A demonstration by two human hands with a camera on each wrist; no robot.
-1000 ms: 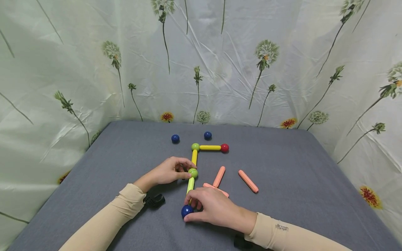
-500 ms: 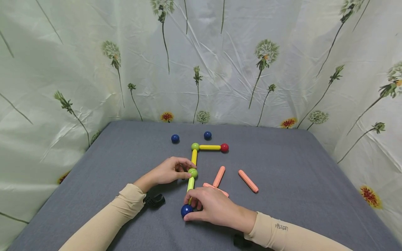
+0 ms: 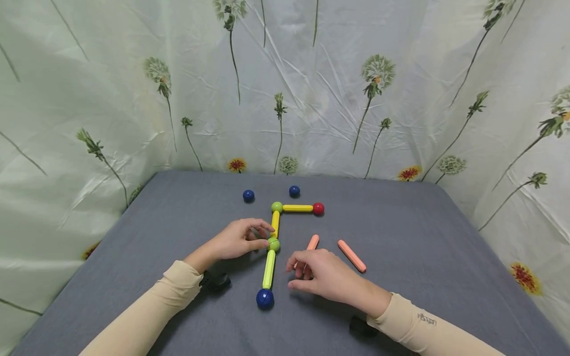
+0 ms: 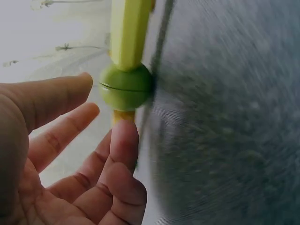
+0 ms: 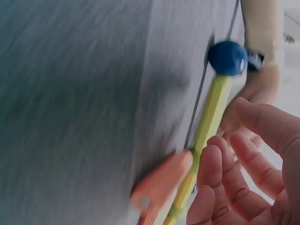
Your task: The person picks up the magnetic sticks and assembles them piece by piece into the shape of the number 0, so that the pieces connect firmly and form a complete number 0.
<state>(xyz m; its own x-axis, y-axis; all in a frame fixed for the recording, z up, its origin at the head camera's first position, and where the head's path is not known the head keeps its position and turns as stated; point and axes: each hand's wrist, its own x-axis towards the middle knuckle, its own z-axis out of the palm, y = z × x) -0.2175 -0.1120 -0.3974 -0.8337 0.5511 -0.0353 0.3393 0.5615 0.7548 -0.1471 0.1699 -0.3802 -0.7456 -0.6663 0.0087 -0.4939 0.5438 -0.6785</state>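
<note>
A chain of toy rods and balls lies on the table. From a red ball [image 3: 318, 208] a yellow rod [image 3: 297, 208] leads to a green ball [image 3: 277, 207], then a second yellow rod [image 3: 275, 223], another green ball [image 3: 273, 244], a lime-yellow rod [image 3: 269, 269] and a blue ball [image 3: 264, 298]. My left hand [image 3: 240, 238] is beside the nearer green ball, its fingers loosely spread; in the left wrist view the thumb stands apart from the ball [image 4: 125, 86]. To the right of the lime-yellow rod, my right hand [image 3: 329, 277] hovers with relaxed fingers, holding nothing, partly covering the salmon rods.
Two loose blue balls, one on the left [image 3: 248, 196] and one on the right [image 3: 294, 191], lie behind the chain. One salmon rod [image 3: 352, 255] rests right of my right hand; another salmon rod [image 3: 313, 242] shows behind it. A floral curtain [image 3: 329, 89] hangs behind the table.
My right hand has let go of the blue ball and moved right, over the salmon rods. My left fingers have loosened and drawn slightly back from the green ball. The chain stays nearly in place.
</note>
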